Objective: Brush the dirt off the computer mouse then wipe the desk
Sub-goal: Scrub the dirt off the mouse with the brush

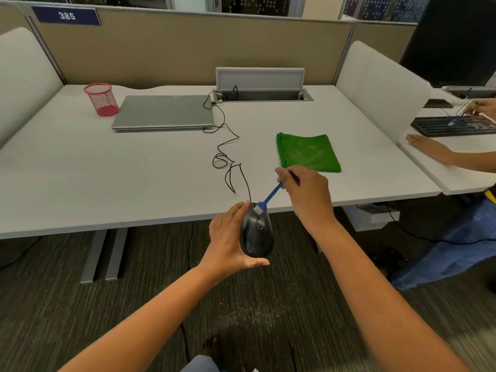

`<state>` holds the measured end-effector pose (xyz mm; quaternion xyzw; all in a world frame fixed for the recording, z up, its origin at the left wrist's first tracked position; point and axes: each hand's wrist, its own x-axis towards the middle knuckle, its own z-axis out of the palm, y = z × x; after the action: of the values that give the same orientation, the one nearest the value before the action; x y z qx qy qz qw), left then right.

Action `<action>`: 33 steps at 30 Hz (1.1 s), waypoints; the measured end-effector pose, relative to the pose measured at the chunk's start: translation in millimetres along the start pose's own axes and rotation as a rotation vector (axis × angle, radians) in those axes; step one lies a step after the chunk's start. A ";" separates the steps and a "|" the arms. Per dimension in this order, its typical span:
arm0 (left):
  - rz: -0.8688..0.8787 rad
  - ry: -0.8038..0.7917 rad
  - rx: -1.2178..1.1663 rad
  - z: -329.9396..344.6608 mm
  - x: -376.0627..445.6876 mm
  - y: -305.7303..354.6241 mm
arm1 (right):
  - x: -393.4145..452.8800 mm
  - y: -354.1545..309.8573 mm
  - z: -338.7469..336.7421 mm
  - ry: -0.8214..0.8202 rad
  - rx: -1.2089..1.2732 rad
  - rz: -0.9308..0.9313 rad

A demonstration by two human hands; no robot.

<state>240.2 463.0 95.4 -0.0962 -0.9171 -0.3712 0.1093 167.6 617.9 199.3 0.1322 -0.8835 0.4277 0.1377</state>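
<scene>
The left hand holds the black computer mouse in a closed grip, just off the near edge of the bench, above the carpet. The right hand pinches the blue brush by its handle; the white bristles rest on the mouse's front end. The mouse cable trails across the bench toward the far edge. A folded green cloth lies flat right of centre. A closed laptop and red mesh cup sit toward the far left.
</scene>
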 end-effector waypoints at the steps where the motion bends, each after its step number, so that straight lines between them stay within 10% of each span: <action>1: -0.003 -0.001 -0.003 0.7 -0.7 0.2 | 1.4 -0.8 -1.7 0.002 0.003 0.001; 33: -0.119 0.057 -0.042 -3.2 3.7 -6.7 | -14.3 -14.0 8.5 -0.085 -0.009 -0.138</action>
<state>235.4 456.4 94.2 -0.0331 -0.9096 -0.3990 0.1112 184.6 604.5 199.2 0.2102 -0.8793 0.4070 0.1300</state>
